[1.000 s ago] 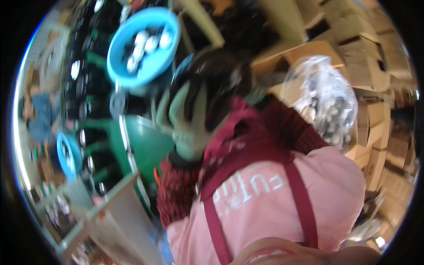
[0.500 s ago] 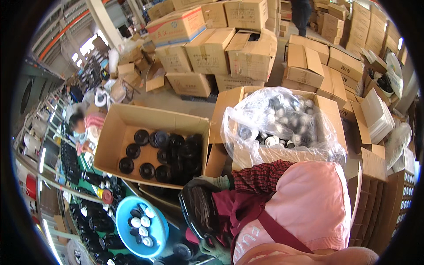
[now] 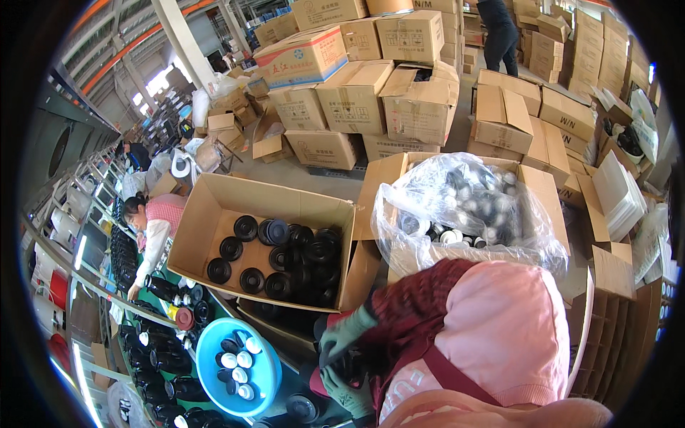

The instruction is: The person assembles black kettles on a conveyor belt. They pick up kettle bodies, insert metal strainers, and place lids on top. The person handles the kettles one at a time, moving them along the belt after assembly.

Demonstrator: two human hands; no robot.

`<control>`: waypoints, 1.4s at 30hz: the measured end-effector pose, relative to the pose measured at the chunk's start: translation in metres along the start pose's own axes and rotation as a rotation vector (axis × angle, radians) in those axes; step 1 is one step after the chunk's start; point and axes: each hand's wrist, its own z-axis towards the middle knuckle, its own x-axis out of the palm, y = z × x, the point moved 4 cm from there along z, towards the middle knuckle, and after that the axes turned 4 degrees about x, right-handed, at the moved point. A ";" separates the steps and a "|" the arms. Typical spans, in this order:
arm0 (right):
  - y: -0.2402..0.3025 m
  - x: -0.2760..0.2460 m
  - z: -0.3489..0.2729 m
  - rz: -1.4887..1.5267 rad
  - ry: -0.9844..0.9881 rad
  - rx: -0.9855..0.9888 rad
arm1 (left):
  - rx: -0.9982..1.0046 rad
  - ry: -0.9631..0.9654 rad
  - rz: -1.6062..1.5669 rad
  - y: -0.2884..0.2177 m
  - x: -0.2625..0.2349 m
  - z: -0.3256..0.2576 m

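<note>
Both my hands wear grey-green gloves and meet in front of my body at the lower middle. They close on a glossy black vessel (image 3: 351, 365), rounded like a jug, partly hidden by my gloves and apron. Over its top reaches my right hand (image 3: 349, 332), coming from a dark red plaid sleeve, fingers bent onto it. My left hand (image 3: 346, 394) grips it from below. Beside them stands an open carton (image 3: 207, 203) holding several round black lids (image 3: 289, 260). A light blue basin (image 3: 207, 357) with white and black caps (image 3: 241, 360) sits to the left.
Behind, another carton (image 3: 407, 260) is lined with clear plastic (image 3: 389, 214) and full of black and white caps. Black jugs (image 3: 153, 357) line a green-topped bench at left, where a co-worker (image 3: 158, 221) reaches in. Stacked cartons (image 3: 357, 96) stand farther back; another person (image 3: 499, 36) is beyond.
The black vessel has tipped and drawn in toward my body, showing less of its side. My right hand has moved down onto it, near my left. The co-worker leans over the bench.
</note>
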 end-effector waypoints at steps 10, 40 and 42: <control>0.117 -0.510 -0.442 -0.374 -1.664 0.677 | 0.081 -0.105 0.036 0.027 0.006 -0.006; 0.163 -0.568 -0.572 -1.328 -1.487 1.412 | -0.001 -0.028 0.187 -0.015 -0.002 0.025; 0.136 -0.540 -0.452 -1.345 -1.295 0.818 | -0.020 -0.065 0.225 -0.026 -0.017 0.018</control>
